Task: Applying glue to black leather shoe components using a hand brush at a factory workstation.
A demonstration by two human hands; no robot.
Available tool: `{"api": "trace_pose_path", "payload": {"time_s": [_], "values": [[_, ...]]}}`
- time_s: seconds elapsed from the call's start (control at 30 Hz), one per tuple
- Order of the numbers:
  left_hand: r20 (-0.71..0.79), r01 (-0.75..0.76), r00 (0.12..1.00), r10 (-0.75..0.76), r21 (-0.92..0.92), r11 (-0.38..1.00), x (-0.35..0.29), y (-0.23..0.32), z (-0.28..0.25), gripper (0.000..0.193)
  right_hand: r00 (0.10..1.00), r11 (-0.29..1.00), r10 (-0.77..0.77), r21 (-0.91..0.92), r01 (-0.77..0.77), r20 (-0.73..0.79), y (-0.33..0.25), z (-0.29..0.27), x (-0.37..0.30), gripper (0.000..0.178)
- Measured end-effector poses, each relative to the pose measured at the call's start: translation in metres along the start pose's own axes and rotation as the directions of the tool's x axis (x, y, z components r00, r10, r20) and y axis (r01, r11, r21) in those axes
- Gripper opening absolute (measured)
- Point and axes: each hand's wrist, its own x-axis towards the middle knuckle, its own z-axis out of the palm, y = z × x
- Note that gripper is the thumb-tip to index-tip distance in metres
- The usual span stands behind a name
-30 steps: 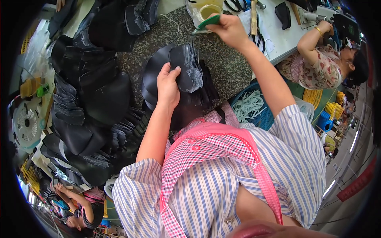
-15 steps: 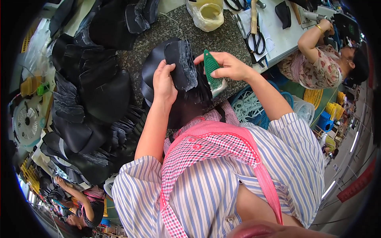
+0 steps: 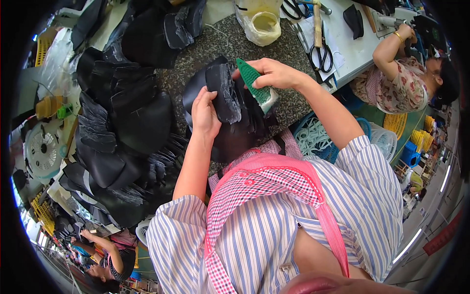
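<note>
My left hand [image 3: 205,115] pinches a black leather-like piece [image 3: 223,93] between thumb and fingers. Along this piece's right edge runs a rough, greyish, glue-like band. It lies over a stack of similar black pieces [image 3: 193,90], whose layered edges fan out to the right. Gripped in my right hand [image 3: 276,73] is a green plastic brush [image 3: 250,78] with pale, whitish bristles. The brush slants, its narrow end up and to the left, its bristles down and to the right. It is just right of the coated band; whether it touches the pieces is hard to tell.
A speckled stone slab [image 3: 227,41] lies under the work. An open, pale-crusted container [image 3: 264,29] stands at its far side. Beyond are a hammer [image 3: 317,24] and black scissors [image 3: 321,56]. Heaped black pieces [image 3: 142,117] fill the left. A co-worker [image 3: 401,73] sits at right.
The whole view has shifted slightly, so the bench appears farther right and lower. My right hand has tilted the brush, its narrow end swinging left. My left hand keeps its hold.
</note>
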Motion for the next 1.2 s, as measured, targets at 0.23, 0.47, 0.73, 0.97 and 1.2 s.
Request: {"api": "trace_pose_path", "payload": {"time_s": [0.23, 0.47, 0.73, 0.97, 1.2], "values": [[0.054, 0.044, 0.998, -0.045, 0.024, 0.999, -0.004, 0.016, 0.005, 0.02, 0.978, 0.978, -0.207, -0.031, 0.207, -0.001, -0.012, 0.004, 0.008, 0.032], [0.007, -0.022, 1.0, 0.021, 0.067, 0.997, -0.005, 0.026, 0.002, 0.02, 0.975, 0.971, -0.205, 0.109, 0.214, -0.083, -0.012, -0.001, 0.004, 0.034], [-0.001, -0.18, 0.983, 0.181, 0.083, 0.98, -0.002, 0.054, 0.002, 0.021, 1.0, 0.974, -0.02, 0.224, 0.022, -0.009, 0.01, -0.003, 0.002, 0.029], [0.014, -0.239, 0.97, 0.241, 0.204, 0.949, -0.003, 0.086, 0.021, 0.021, 0.99, 0.926, -0.112, 0.354, 0.135, -0.083, -0.025, 0.004, 0.003, 0.034], [0.077, -0.113, 0.991, 0.105, 0.111, 0.987, -0.004, 0.072, 0.03, 0.018, 0.972, 0.956, -0.233, 0.174, 0.235, -0.031, -0.031, 0.002, 0.013, 0.036]]}}
